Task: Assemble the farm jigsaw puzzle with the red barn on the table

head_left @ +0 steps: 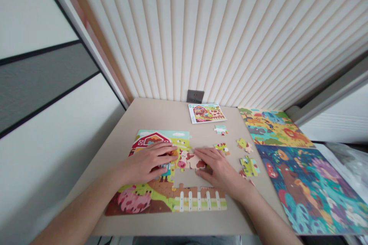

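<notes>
A partly assembled farm jigsaw puzzle [161, 199] lies on the table, showing a red barn, a pig and a white fence. My left hand [151, 159] rests flat on its barn side, fingers stretched out and covering part of the picture. My right hand [217, 166] has its fingers and thumb around a brown-and-white cow puzzle piece [196, 162]. That piece lies beside the cow's head piece [183, 159]; whether the two are fully locked cannot be seen. Bare tabletop shows between the cow and the fence row.
A reference picture card [207, 113] lies at the back. Loose pieces include a sky piece [220, 129], a green piece [222, 148] and a green cluster [249, 166]. To the right are a safari puzzle [273, 128] and a dark forest puzzle [313, 191]. A wall socket [195, 96] is behind.
</notes>
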A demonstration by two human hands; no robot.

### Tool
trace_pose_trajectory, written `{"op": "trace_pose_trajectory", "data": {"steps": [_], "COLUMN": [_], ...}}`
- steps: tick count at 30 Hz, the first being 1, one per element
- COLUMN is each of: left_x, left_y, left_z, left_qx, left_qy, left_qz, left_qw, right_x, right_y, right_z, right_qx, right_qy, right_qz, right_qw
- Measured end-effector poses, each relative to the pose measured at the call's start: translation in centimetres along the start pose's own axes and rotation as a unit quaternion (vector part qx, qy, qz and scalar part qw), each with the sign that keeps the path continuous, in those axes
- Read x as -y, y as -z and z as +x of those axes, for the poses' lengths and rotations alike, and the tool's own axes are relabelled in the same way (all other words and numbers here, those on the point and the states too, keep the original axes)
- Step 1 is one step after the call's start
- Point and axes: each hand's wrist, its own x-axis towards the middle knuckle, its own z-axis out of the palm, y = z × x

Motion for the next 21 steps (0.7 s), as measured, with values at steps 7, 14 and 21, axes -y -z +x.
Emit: {"op": "trace_pose_trajectory", "data": {"steps": [7,14,21], "left_x": [0.2,0.1,0.1], "left_y": [-0.1,0.0,0.1], "left_z": [0.0,-0.1,0.0], "left_qx": [-0.011,0.011,-0.002], "left_qy": [0.001,0.01,0.0], "left_qz": [-0.011,-0.005,-0.018], "left_qw": [1.0,1.0,1.0], "right_x": [-1.1,-2.7,-3.1], "right_y": [0.6,1.8,2.5], "right_z": [-1.0,-2.2,-2.5], "right_qx": [-0.003,-0.005,-0.004], "right_qy": [-0.008,-0.037,-0.044], "right_qz": [-0.001,-0.039,-0.07], "right_qw": [1.0,0.999,0.997]}}
